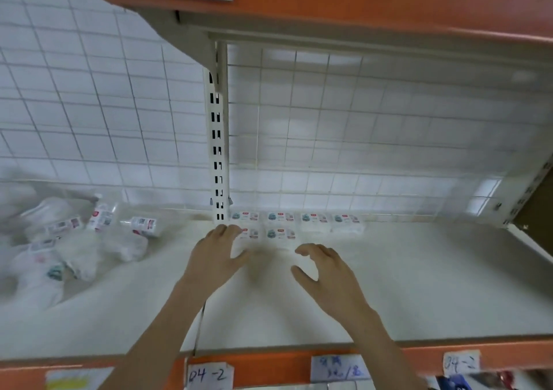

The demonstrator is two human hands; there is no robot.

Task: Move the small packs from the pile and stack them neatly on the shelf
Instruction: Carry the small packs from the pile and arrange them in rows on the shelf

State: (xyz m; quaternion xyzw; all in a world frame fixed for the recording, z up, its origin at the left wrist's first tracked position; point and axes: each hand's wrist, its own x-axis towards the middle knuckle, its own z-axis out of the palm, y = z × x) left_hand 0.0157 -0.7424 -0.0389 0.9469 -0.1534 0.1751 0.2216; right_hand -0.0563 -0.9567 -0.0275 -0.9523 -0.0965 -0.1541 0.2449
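The head view looks down on a white shelf [389, 285] with an orange front edge [269, 359] that carries paper labels [209, 375]. A wire grid [329, 138] backs the shelf in front of a tiled wall, and a slotted upright [217, 150] rises at the middle of the back.

The pile [74, 240] of small packs lies loose at the left of the shelf, the packs tilted and overlapping, much of it blurred. At the back, just right of the upright, a row of four packs [296, 219] lies flat against the grid, side by side. In front of that row lie two more packs [269, 235], touching the back ones.

The left hand [217, 255] reaches in from below, palm down, its fingertips [223, 229] at the left end of the front pair, beside the foot of the upright. It covers part of the left pack; whether it presses or merely touches cannot be told. Its fingers are spread, not closed on anything.

The right hand [324, 273] hangs over bare shelf just right of and nearer than the front pair, fingers curled and apart, empty, thumb pointing toward the left hand.
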